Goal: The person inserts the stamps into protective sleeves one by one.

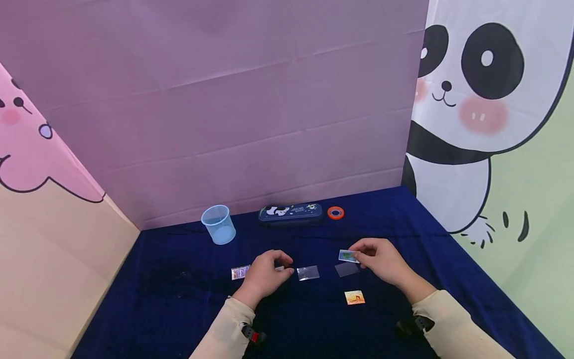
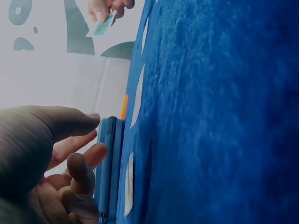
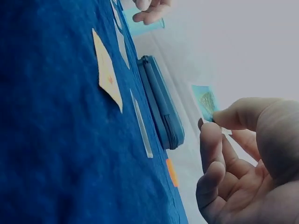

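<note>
My right hand [image 1: 381, 259] pinches a small picture card [image 1: 347, 256] with a blue-green print and white border between thumb and fingertips, raised off the cloth in the right wrist view. Beneath it lies a clear plastic sleeve [image 1: 347, 269]. My left hand [image 1: 264, 274] hovers low over the table, fingers loosely bent and holding nothing. Partly hidden by that hand is a thin pale stack [image 2: 129, 184]. A purple-printed card [image 1: 240, 272] pokes out on its left. Between the hands lies a second clear sleeve [image 1: 308, 272], and an orange-yellow card [image 1: 355, 297] is nearer my body.
Along the back of the dark blue cloth [image 1: 170, 284] stand a light blue mesh cup [image 1: 218, 225], a navy panda pencil case [image 1: 290, 213] and a roll of orange-red tape [image 1: 335, 213]. A pinkish backdrop [image 1: 251, 114] rises behind them, with printed walls at both sides.
</note>
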A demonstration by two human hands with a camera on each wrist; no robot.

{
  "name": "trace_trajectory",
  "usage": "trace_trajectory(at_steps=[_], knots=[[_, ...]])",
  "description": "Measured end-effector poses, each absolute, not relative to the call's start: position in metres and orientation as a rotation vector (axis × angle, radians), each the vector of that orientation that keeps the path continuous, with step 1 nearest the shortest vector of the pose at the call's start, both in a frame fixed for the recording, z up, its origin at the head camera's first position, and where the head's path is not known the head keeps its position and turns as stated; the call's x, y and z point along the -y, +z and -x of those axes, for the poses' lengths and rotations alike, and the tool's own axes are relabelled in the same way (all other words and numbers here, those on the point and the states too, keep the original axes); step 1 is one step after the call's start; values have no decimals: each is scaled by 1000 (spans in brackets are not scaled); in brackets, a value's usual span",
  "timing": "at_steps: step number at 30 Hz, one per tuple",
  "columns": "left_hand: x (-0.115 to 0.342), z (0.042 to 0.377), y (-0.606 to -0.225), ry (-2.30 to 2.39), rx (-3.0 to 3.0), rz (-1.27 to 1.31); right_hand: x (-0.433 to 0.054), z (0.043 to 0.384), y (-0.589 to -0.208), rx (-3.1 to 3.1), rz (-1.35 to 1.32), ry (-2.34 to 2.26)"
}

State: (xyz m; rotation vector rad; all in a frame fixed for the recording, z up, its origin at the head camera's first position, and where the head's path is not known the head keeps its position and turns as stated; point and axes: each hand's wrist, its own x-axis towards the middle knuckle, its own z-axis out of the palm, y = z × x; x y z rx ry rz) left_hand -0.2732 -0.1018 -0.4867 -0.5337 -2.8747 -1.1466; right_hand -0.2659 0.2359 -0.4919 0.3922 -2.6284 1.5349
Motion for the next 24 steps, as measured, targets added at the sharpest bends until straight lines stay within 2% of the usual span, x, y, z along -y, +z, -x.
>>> trace_trajectory(at_steps=[12,24], knots=[[74,276,-488,-970,2950,566,-255,271,-493,2546,-98,1549],[60,282,-495,-794,3017,540,-257,272,-497,2562,-74,1551]])
